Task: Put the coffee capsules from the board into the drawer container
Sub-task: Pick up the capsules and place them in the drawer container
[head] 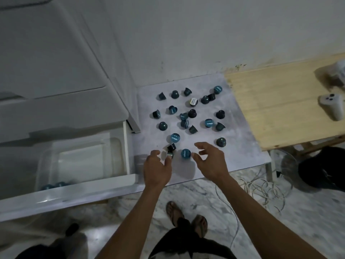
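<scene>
Most coffee capsules (192,113) lie scattered across the board (242,146); two already sit in the clear drawer container (46,161) to my left. My left hand (157,169) pinches a dark capsule (170,147) at the board's near edge, fingers closed around it. My right hand (211,161) hangs with fingers spread, gripping nothing, beside a blue capsule (185,153). I'd close squarely on its rim, lift clear, then carry both across together.

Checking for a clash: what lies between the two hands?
In the head view, one blue capsule sits on the board between left hand and right hand.
</scene>
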A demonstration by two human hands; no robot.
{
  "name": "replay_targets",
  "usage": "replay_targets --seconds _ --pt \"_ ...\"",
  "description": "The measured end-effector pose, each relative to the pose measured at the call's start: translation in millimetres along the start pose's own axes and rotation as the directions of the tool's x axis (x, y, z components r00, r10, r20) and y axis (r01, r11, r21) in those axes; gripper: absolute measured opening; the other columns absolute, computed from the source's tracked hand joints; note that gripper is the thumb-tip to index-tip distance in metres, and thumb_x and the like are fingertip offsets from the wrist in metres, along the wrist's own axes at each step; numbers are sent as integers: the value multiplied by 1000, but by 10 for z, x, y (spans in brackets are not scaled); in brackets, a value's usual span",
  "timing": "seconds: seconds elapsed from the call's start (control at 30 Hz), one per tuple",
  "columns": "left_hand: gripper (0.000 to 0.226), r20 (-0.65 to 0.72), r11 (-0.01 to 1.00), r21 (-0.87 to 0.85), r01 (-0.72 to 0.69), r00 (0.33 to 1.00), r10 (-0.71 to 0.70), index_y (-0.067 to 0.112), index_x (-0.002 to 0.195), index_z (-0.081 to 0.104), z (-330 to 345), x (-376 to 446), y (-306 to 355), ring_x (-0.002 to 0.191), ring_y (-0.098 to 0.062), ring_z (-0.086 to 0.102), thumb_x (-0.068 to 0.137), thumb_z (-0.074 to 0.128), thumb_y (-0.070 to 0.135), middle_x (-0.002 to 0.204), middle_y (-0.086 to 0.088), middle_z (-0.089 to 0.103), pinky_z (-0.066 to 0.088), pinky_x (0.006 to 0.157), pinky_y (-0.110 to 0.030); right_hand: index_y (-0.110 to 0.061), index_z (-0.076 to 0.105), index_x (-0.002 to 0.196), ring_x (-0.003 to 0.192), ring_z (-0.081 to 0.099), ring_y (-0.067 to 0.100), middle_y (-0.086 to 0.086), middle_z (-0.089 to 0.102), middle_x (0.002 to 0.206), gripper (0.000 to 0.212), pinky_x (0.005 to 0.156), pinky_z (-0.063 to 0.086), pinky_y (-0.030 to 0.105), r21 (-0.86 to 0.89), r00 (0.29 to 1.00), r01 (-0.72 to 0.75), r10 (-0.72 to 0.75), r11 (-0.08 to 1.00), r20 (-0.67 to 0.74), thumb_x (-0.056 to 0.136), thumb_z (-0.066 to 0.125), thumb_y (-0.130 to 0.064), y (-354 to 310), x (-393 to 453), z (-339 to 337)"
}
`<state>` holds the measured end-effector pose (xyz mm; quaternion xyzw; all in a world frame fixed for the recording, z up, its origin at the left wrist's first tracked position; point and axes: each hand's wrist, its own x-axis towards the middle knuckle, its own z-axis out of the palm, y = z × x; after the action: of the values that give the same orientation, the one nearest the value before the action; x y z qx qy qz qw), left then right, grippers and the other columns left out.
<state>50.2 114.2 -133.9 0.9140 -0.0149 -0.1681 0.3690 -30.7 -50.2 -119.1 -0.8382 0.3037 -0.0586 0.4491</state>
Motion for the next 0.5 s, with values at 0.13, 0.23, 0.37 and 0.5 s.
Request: replay_targets --seconds 0.13,0.23,0.37,0.5 --pt "50 -10 994 -51 95 995 -95 12 128 51 227 138 -122 103 -29 61 88 64 40 119 -15 60 43 80 -28 -22 61 125 107 60 14 -1 62 126 45 83 44 19 -56 997 29 -25 998 70 82 73 -18 170 66 194" --pt "43 -36 995 -27 97 995 -98 13 120 56 391 199 -172 95 -30 63 87 66 39 108 -15 63 41 75 -26 -18 63 125 114 57 21 2 61 128 50 92 40 23 -93 990 78 -65 993 126 77 76 -14 258 174 304" --pt "33 -67 991 -38 125 990 -127 12 110 63 543 231 -211 86 -25 64 85 69 32 97 -13 65 41 73 -22 -19 63 125 120 51 25 4 58 133 49 96 39 27 -172 975 143 -108 975 196 79 77 -18 372 277 447" --pt "29 -154 989 -85 119 979 -131 15 105 67 634 259 -223 83 -21 65 85 70 34 96 -10 68 43 75 -21 -11 69 114 112 58 31 8 65 124 40 91 51 37 -210 957 254 -214 944 196 77 79 -18 540 354 538"
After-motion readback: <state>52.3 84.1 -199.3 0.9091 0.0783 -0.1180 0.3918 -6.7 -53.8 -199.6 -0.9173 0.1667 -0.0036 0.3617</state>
